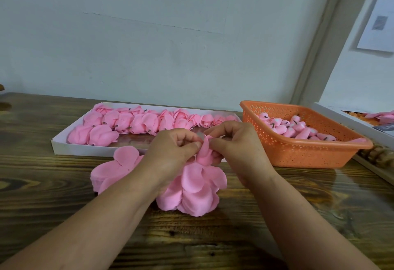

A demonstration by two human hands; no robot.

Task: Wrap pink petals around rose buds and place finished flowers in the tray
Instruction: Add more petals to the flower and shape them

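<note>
Both hands meet above the wooden table. My left hand (174, 148) and my right hand (232, 144) pinch the top of a pink petal layer (205, 152) between thumbs and fingers; any bud inside it is hidden. Below the hands hangs a loose cluster of pink petals (196, 188), resting on the table. A stack of flat pink petal sheets (115, 167) lies to the left of my left forearm. Behind the hands, a white shallow tray (64, 144) holds several finished pink roses (136, 120).
An orange perforated plastic basket (298, 152) at the right holds several pink rose buds (290, 127) with dark stems. A white box edge (332, 114) with more pink pieces sits at the far right. A pale wall stands behind the wooden table (213, 237).
</note>
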